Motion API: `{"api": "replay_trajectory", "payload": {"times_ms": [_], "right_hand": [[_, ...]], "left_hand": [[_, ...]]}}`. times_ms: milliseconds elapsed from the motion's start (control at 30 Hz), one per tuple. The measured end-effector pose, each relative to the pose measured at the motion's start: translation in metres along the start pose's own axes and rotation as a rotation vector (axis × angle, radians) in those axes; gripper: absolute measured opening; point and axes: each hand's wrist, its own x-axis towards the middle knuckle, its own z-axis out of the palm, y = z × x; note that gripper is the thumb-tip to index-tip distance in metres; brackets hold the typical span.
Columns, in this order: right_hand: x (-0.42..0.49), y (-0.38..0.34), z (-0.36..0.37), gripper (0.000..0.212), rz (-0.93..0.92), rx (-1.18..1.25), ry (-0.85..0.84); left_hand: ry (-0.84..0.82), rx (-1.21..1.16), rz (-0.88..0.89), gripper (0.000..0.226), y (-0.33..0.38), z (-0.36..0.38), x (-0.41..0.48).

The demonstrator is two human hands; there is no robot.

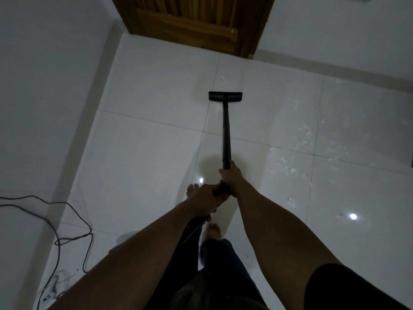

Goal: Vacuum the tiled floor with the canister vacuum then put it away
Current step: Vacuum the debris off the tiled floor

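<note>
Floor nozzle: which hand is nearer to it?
Right. The right hand grips the wand further up toward the floor nozzle; the left hand holds the handle end behind it, closer to the body.

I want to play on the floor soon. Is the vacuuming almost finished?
Not yet. The tiles on the left side near the wall look clean. Right now the left hand and right hand hold the black wand, its floor head pushed toward the wooden door. White paper scraps are scattered on the right, and the vacuum is not yet put away.
</note>
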Motion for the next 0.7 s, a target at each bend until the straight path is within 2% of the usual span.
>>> {"api": "replay_trajectory", "payload": {"times_ms": [200, 333, 567, 700], "right_hand": [[0.029, -0.061, 0.006, 0.057, 0.019, 0.066, 0.003], [0.048, -0.098, 0.011, 0.057, 0.034, 0.093, 0.003], [0.102, -0.142, 0.009, 0.064, 0.116, 0.183, 0.007], [0.127, -0.181, -0.006, 0.065, 0.124, 0.155, 0.005]], "left_hand": [[0.021, 0.007, 0.043, 0.016, 0.024, -0.062, 0.022], [0.031, 0.034, 0.061, 0.014, 0.039, -0.096, 0.037], [0.031, -0.011, -0.020, 0.035, 0.078, -0.136, 0.076], [0.050, -0.059, -0.051, 0.038, 0.107, -0.161, 0.104]]}}
